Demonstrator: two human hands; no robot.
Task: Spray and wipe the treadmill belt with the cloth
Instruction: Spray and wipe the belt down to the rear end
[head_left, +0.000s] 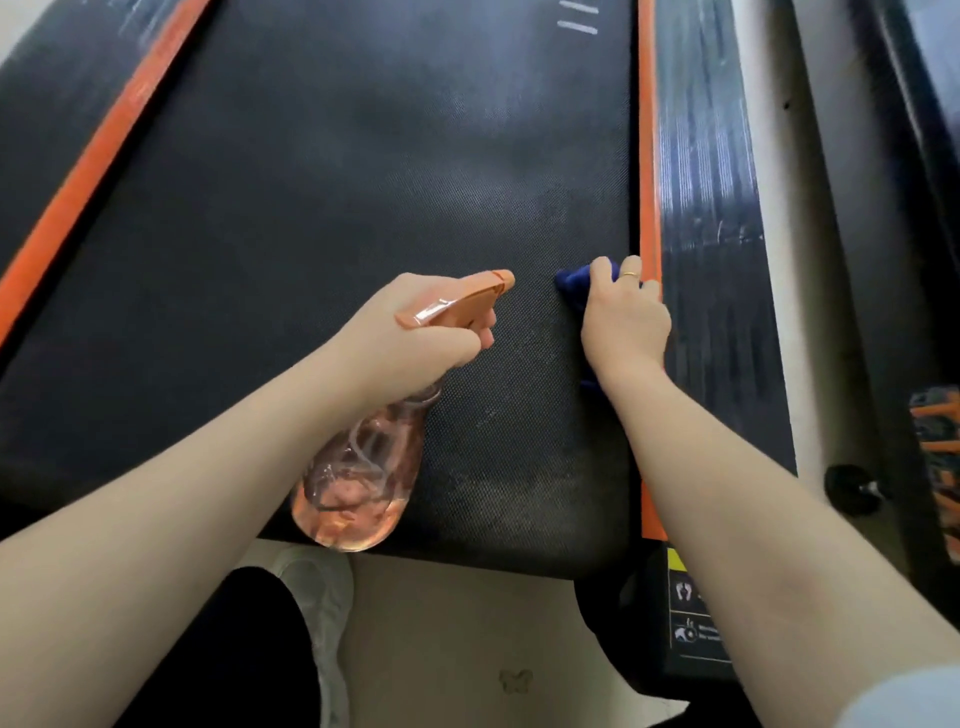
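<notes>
So the treadmill belt (322, 182) fills most of the view, black and textured, running from 6 o'clock up toward 12. There's an orange strip (647, 156) down its right edge and another orange strip (88, 171) slanting along the left edge, each with a black ribbed side rail (711, 208) outside it.

The left hand (410, 338) is wrapped around the neck of a spray bottle (358, 467), fingers curled at the orange trigger head, nozzle pointing toward 1 o'clock, right at the other hand. The bottle body is clear with a pinkish tint and hangs down toward 7 o'clock, its bottom over the near end of the belt.

The right hand (623, 322) is at about 3 o'clock from center, clutching a dark blue cloth (574, 286) and pressing it onto the belt right up against the right orange strip. Fingers are curled over the cloth, with a thin ring on one of them. A bit of cloth pokes out at 10 o'clock from the hand and another bit shows under the wrist.

A few pale scuffs and dusty patches show on the belt near 5 o'clock. Down at 6 o'clock there's a light floor (467, 649), a white shoe (322, 587) and a dark trouser leg (249, 649). A warning sticker (693, 623) sits on the treadmill's rear corner at about 5 o'clock.
</notes>
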